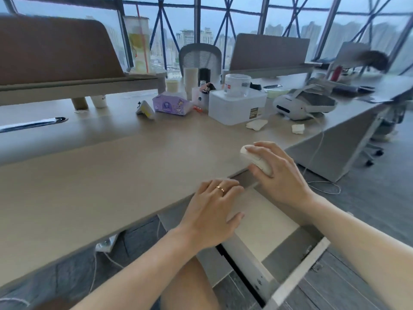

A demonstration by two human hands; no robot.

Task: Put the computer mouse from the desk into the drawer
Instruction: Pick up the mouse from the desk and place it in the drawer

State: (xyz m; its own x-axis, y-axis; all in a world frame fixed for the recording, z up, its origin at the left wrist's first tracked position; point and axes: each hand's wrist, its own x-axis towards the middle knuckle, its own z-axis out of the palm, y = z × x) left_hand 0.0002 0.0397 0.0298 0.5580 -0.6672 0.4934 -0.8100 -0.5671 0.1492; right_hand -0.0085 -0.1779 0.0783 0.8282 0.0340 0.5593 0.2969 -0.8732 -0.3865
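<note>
White, the mouse (254, 159) sat in your right hand (279, 173), fingers wrapped around it, at the desk (111, 175) edge right of frame centre, above the open drawer (268, 227). Your left hand (212, 218) lay flat with fingers spread, holding nothing, on the desk edge just beside it, lower centre.

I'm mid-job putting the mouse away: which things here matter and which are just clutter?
Matter:
mouse, held by the right hand at the desk edge
drawer, pulled open below it
left hand, resting at the desk edge

Clutter:
tissue pack
white box
headset
tall cup
crumpled papers
</note>
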